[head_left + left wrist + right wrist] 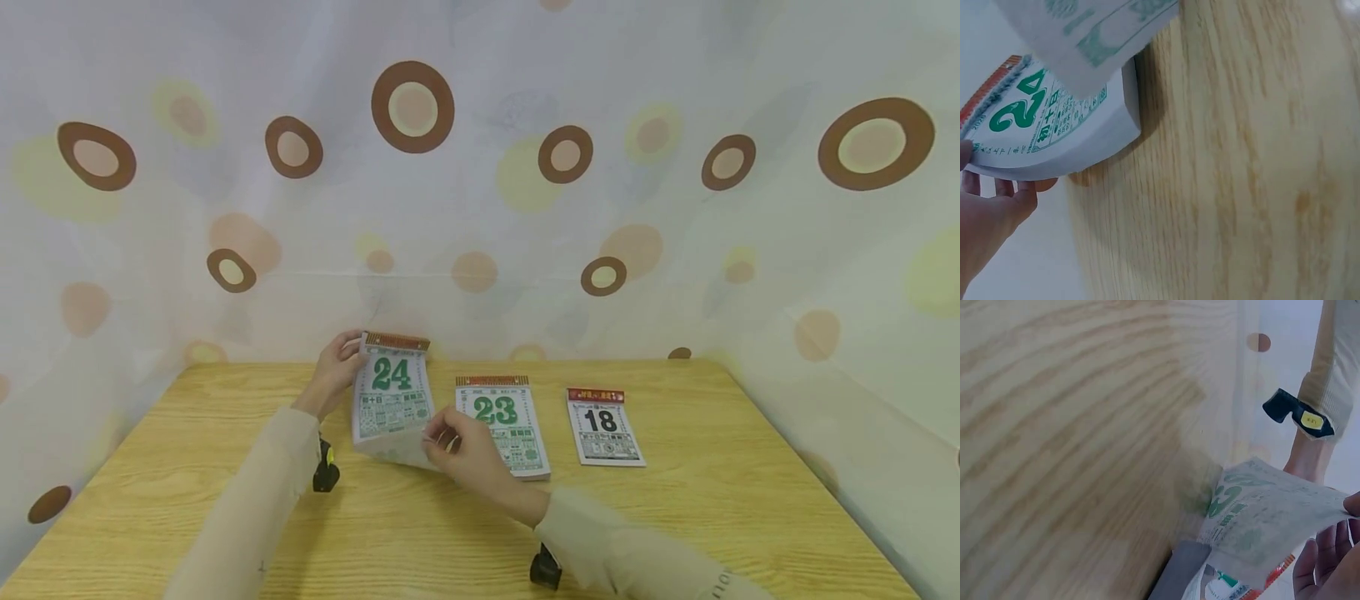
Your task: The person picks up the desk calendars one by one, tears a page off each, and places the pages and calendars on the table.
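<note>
My left hand (339,373) grips the upper left side of a thick tear-off calendar (393,383) showing a green 24. In the left wrist view this calendar (1054,128) is tilted up and its page stack bows, with fingers behind it and the thumb at its edge. My right hand (467,446) pinches the corner of a thin calendar sheet (401,447) between thumb and fingers. Green print shows through that sheet (1260,512) in the right wrist view. From the head, it overlaps the lower edge of the 24 calendar.
A second calendar (491,408) with a green 23 lies behind my right hand, partly covered by it. Farther right lies a smaller calendar (600,421) with a black 18. All are on a wood-grain table (720,500), backed by a dotted cloth (480,208).
</note>
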Available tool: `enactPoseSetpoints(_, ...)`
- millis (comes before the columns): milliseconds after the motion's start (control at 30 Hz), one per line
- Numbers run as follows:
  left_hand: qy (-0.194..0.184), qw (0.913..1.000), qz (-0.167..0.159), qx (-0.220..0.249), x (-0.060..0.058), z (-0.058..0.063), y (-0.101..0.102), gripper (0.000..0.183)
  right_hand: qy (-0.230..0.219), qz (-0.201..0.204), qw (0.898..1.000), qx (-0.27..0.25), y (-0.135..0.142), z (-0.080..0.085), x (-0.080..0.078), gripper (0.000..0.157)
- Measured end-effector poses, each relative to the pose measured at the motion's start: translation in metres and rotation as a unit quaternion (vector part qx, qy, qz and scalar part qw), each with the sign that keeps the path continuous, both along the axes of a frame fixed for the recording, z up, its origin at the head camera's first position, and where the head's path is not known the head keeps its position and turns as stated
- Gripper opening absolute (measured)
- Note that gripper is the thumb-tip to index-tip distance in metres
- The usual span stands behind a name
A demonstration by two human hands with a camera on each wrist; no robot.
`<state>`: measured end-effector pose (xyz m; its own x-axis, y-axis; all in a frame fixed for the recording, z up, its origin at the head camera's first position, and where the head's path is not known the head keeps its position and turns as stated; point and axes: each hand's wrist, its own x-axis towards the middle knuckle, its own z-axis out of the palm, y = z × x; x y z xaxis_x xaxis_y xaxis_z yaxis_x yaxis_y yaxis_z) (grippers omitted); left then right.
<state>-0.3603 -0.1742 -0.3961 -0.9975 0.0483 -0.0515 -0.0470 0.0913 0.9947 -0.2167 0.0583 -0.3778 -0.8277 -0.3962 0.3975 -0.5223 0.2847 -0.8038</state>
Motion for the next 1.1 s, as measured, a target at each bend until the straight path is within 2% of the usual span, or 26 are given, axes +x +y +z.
enactPoseSetpoints(167, 0.000, 1.0000, -0.002, 0.003, 0.000, -0.003, 0.000, 0.054, 0.011, 0.015, 1.000, 0.013, -0.004, -0.021, -0.007, 0.009)
enactPoseSetpoints(400, -0.004, 1.0000, 0.001, -0.004, -0.001, -0.007, -0.001, 0.053, -0.001, 0.062, 0.997, 0.035, -0.005, -0.026, -0.001, 0.011)
enactPoseSetpoints(667, 0.007, 0.9998, 0.010, -0.018, -0.001, -0.013, -0.001, 0.054, -0.019, 0.090, 0.993, 0.072, -0.006, -0.029, 0.001, 0.016)
enactPoseSetpoints(933, 0.013, 0.9995, 0.019, -0.021, 0.004, -0.019, -0.003, 0.059, -0.029, 0.149, 0.983, 0.105, -0.005, -0.032, 0.000, 0.030)
enactPoseSetpoints(1100, 0.019, 0.9993, 0.015, -0.026, 0.005, -0.021, -0.006, 0.061, -0.013, 0.194, 0.972, 0.129, -0.005, -0.037, -0.002, 0.032)
